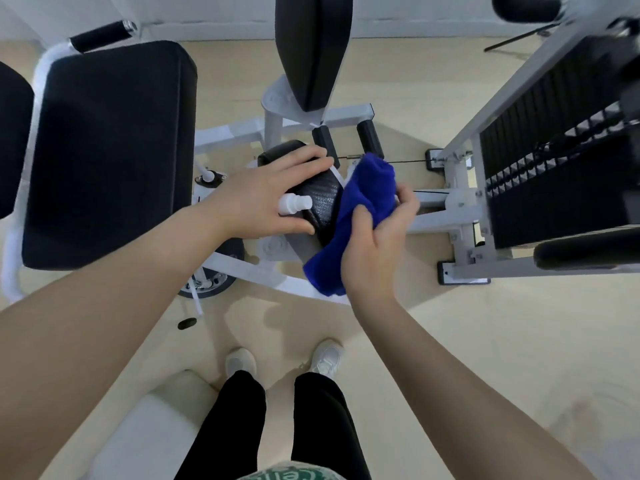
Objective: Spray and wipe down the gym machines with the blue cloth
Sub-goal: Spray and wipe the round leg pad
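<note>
I stand over a white-framed gym machine (349, 114) with black pads. My right hand (377, 240) grips the bunched blue cloth (360, 209), which hangs down against the right side of a small black pad (320, 199). My left hand (266, 199) lies over the left side of that pad and holds a small white spray bottle (294, 204), its nozzle end poking out between thumb and fingers. The bottle's body is hidden under my palm.
A large black seat pad (107, 150) lies to the left and an upright black pad (311, 46) straight ahead. The weight stack (554, 174) in its white frame stands to the right. Beige floor and my feet (284, 360) are below; a white block (149, 431) sits at lower left.
</note>
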Available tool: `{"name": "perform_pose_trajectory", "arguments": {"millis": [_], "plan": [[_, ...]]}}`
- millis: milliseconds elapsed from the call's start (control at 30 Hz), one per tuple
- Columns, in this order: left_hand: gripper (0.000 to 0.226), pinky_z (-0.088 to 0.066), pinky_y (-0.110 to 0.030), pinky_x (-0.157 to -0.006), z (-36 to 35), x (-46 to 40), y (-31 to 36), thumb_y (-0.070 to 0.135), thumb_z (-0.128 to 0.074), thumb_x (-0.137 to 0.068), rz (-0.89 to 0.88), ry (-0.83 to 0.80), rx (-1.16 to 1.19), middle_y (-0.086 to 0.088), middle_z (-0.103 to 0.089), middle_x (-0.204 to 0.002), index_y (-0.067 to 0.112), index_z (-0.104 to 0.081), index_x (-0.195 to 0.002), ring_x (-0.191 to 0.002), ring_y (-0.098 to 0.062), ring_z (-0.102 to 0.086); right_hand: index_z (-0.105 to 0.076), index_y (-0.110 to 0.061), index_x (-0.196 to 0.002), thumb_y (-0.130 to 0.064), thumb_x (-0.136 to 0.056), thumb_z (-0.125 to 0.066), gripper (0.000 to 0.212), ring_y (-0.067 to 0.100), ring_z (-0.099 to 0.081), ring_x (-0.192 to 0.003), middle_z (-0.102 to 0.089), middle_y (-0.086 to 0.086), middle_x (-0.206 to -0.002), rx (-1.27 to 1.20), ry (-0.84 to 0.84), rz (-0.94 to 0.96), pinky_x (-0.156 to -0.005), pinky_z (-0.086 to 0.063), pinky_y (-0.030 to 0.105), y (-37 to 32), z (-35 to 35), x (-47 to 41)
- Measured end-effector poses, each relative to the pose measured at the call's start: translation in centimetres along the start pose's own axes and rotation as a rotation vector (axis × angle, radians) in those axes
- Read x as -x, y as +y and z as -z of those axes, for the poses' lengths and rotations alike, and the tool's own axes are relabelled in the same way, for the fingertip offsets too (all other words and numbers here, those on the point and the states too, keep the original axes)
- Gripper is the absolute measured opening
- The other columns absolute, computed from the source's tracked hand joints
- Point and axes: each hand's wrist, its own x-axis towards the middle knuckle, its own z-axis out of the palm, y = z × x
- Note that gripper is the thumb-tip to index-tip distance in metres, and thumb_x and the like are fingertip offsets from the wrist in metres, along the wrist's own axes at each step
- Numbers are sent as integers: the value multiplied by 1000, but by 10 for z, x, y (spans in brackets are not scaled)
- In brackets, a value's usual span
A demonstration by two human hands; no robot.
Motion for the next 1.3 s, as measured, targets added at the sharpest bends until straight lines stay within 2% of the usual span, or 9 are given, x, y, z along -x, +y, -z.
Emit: {"name": "perform_pose_trajectory", "arguments": {"millis": [100,200,400,733,867,967,1133,1233,1300], "plan": [[69,-47,-36,-89,3,-3,4,52,-72,-67,88,-12,104,34,-45,-119,45,-37,-126,-119,-16,-51,-46,-27,-120,-26,-89,-46,31,18,-59,-77,-55,6,-109,353,-102,401,-60,-48,27,-6,-20,0],[95,-44,-39,-100,5,-3,3,67,-56,-58,88,9,95,26,-33,-146,38,-27,-144,-130,-11,-43,-48,-28,-111,-30,-86,-45,25,28,-59,-66,-57,13,-99,609,-144,628,-50,-45,25,15,-11,-5],[94,-41,-40,-103,2,-1,0,41,-79,-71,73,17,84,19,-27,-152,33,-24,-147,-133,-10,-37,-48,-27,-101,-29,-78,-50,23,26,-53,-50,-58,7,-79,700,-121,642,-38,-38,23,38,18,0],[102,-30,-14,-106,0,-2,-3,19,-88,-62,134,9,418,32,-37,-137,33,-29,-144,-132,8,-34,-71,-16,-87,-29,-73,-52,27,25,-51,-49,-57,4,-71,767,-88,755,-38,-35,23,11,10,-27],[120,-30,-25,-109,-7,5,-6,28,-91,-56,235,46,395,17,-29,-152,35,-15,-149,-136,1,-29,-70,-20,-90,-33,-75,-50,28,23,-54,-55,-58,2,-74,827,-194,742,-44,-23,19,-11,-8,-42],[120,-29,-15,-102,-19,20,-6,30,-87,-62,375,174,462,19,-16,-155,34,-7,-151,-135,3,-22,-66,-25,-106,-30,-85,-52,25,19,-55,-83,-62,-1,-93,854,-417,561,-60,-34,27,-28,-26,-79],[93,-39,-6,-76,-29,29,-8,31,-80,-73,502,147,575,14,-31,-151,39,-24,-147,-116,-15,-52,-66,-24,-99,-27,-83,-49,23,16,-56,-84,-67,-3,-88,722,-563,361,-75,-48,35,-18,-9,-103],[91,-37,-15,-87,-26,28,-12,33,-80,-72,501,81,569,15,-32,-152,39,-28,-146,-100,7,-53,-66,-23,-104,-24,-86,-50,24,19,-58,-87,-67,-1,-90,766,-530,234,-75,-49,35,-7,-3,-106],[93,-35,-23,-96,-24,28,-15,35,-81,-69,498,40,551,16,-30,-153,39,-28,-145,-114,3,-51,-65,-23,-107,-23,-86,-50,25,19,-58,-90,-67,-1,-93,736,-527,162,-76,-49,34,-3,-1,-105]]}}
